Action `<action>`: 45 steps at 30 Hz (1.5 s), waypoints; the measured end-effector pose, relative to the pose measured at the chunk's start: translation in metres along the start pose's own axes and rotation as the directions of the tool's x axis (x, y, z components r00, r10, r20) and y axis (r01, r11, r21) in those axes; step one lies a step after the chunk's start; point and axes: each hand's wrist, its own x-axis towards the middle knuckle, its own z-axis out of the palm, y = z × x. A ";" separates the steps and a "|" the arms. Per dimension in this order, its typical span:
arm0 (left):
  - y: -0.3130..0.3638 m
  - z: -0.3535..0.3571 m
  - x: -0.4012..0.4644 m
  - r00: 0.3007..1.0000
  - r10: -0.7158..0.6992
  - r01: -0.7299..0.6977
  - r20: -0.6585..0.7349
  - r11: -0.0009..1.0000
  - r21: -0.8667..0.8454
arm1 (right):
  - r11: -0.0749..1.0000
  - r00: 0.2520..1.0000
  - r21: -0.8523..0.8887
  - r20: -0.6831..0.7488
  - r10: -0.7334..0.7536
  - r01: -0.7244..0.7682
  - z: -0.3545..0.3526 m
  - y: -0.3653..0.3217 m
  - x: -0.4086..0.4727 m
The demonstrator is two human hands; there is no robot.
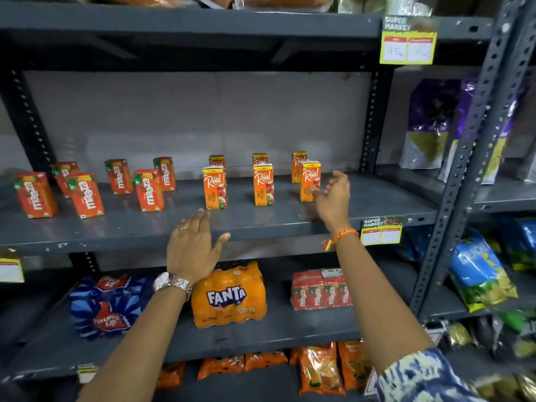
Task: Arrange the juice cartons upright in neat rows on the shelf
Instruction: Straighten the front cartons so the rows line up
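Several red Maaza cartons [87,195] stand upright on the left of the grey shelf [261,224]. Orange Real cartons stand in two rows on the right: front ones at left [215,187], middle [263,184] and right [309,178], with three more behind them. My right hand [333,198] is open beside the front right Real carton, fingertips close to its lower side; contact is unclear. My left hand [193,248] hovers open over the shelf's front edge, below the front left Real carton, holding nothing.
The shelf below holds a Thums Up pack [107,306], a Fanta pack [229,297] and a wrapped Maaza multipack [320,290]. Snack bags [481,282] fill the rack to the right. A price tag [380,230] hangs on the shelf edge.
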 end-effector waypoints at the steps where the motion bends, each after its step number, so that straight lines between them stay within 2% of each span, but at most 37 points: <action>1: 0.001 0.002 -0.003 1.000 0.011 -0.010 -0.020 0.999 0.038 | 0.998 0.997 -0.053 0.065 0.038 -0.035 -0.002 -0.001 0.007; 3: 0.001 0.002 -0.003 0.999 0.006 -0.004 -0.038 0.998 0.064 | 0.986 0.976 -0.149 0.192 0.107 -0.079 -0.001 -0.006 0.021; 5: 0.001 0.002 -0.003 0.999 -0.004 0.007 -0.034 0.997 0.072 | 0.976 0.933 -0.161 0.305 0.190 -0.146 0.001 -0.011 0.033; 8: 0.002 0.004 -0.003 0.999 -0.006 0.009 -0.038 0.997 0.077 | 0.978 0.886 -0.150 0.421 0.193 -0.142 0.002 -0.008 0.038; 13: 0.003 0.004 -0.002 0.999 -0.012 0.016 -0.045 0.997 0.070 | 0.989 0.878 -0.075 0.455 0.148 -0.127 -0.002 0.000 0.039; 23: 0.003 0.004 -0.002 0.998 0.001 0.004 -0.067 0.998 0.063 | 0.989 0.856 -0.050 0.496 0.146 -0.139 -0.005 0.006 0.039; 29: -0.009 -0.008 -0.002 0.996 0.082 -0.082 0.029 0.997 -0.013 | 0.957 0.865 0.092 0.458 0.205 -0.275 -0.006 0.004 0.037; 31: -0.024 -0.014 -0.002 0.993 0.113 -0.109 0.041 0.989 -0.097 | 0.982 0.931 -0.050 0.310 0.191 -0.184 -0.005 -0.004 0.027; 33: -0.036 -0.021 -0.003 0.994 0.109 -0.102 0.012 0.959 -0.265 | 0.978 0.988 -0.190 0.110 0.107 -0.085 -0.003 -0.020 0.007; 35: -0.052 -0.030 -0.003 0.997 0.058 -0.074 -0.049 0.892 -0.445 | 0.977 0.997 -0.214 -0.069 -0.023 0.008 0.008 -0.042 -0.019; 37: -0.069 -0.038 -0.001 0.993 -0.048 -0.023 -0.108 0.817 -0.577 | 0.956 0.969 -0.263 -0.174 -0.177 0.128 0.030 -0.064 -0.046; 39: -0.091 -0.046 0.002 0.975 -0.181 0.048 -0.132 0.744 -0.667 | 0.925 0.931 -0.280 -0.184 -0.315 0.257 0.061 -0.086 -0.071; 41: -0.117 -0.052 0.006 0.931 -0.325 0.136 -0.168 0.733 -0.667 | 0.897 0.903 -0.239 -0.132 -0.410 0.372 0.097 -0.106 -0.091; 45: -0.171 -0.064 0.010 0.846 -0.500 0.275 -0.186 0.708 -0.650 | 0.876 0.882 -0.114 0.017 -0.470 0.469 0.164 -0.140 -0.126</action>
